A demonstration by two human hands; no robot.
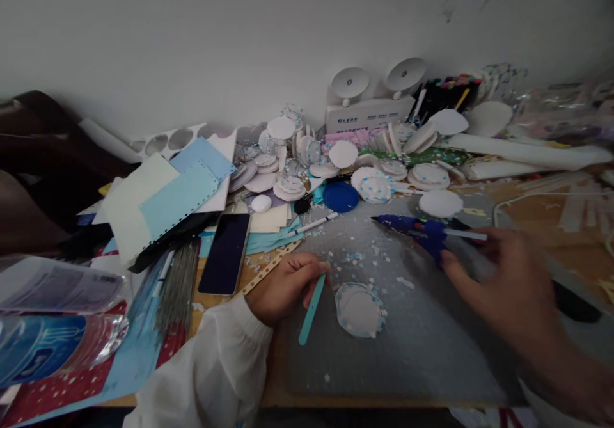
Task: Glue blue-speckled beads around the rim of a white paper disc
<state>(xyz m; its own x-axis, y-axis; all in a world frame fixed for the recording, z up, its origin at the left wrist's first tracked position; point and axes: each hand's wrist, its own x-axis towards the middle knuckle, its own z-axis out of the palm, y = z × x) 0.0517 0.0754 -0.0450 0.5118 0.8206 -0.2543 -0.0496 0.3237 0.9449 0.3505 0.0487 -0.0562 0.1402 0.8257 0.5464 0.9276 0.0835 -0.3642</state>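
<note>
My left hand is closed around one end of a flat teal craft stick, which slants down toward the mat. To its right lies a round white paper disc with small pale blue and white flower pieces around its edge. My right hand is beside a dark blue glue gun, thumb and fingers apart around its rear end. The thumb tip meets or nearly meets the gun's handle. A clear glue stick juts from the gun's back, and its nozzle points left.
A grey cutting mat carries scattered flower pieces. Behind it are several decorated white discs, a blue round lid and a white twin-head lamp. A phone, coloured paper sheets and a plastic bottle are on the left.
</note>
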